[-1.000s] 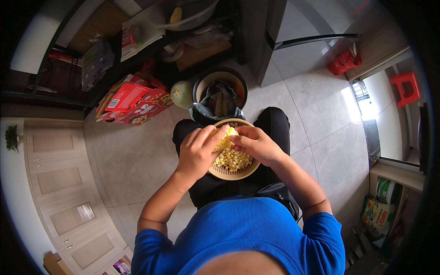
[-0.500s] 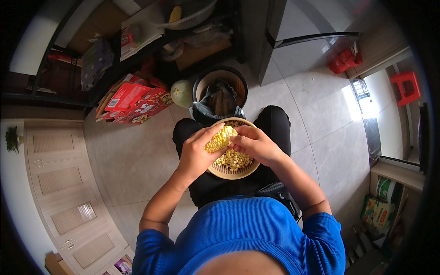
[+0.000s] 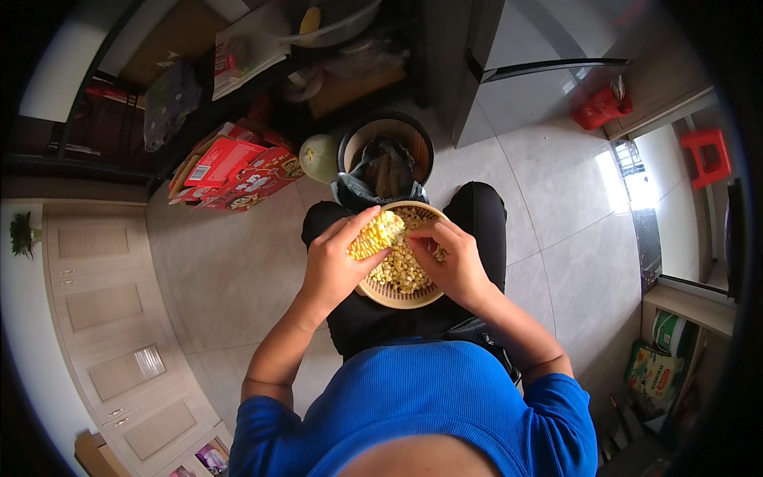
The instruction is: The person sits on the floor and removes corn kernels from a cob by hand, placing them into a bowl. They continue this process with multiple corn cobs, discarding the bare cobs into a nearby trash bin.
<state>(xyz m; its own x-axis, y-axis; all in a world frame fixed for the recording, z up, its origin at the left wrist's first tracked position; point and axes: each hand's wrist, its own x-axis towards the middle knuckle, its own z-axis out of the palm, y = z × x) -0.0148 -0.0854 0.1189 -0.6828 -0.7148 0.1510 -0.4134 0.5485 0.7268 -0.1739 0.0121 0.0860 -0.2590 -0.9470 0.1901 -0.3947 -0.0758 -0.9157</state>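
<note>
A yellow corn cob is gripped in my left hand, its far end showing pale where kernels are gone. Below it, a round beige basket rests on my lap, holding many loose corn kernels. My right hand hovers over the basket's right side, a little apart from the cob. Its fingers and thumb are curled toward each other, and whatever they hold is too small to make out. The cob's lower end is hidden by my left hand.
A bin lined with a dark bag stands just beyond my knees. Beside it are a pale green melon and red cardboard boxes. A grey fridge is at the far right, and a shelf holds a clear bowl at the back.
My right hand has come away from the cob, moving right over the kernels. The cob has shifted slightly left in my left hand, and more of its pale stripped end shows.
</note>
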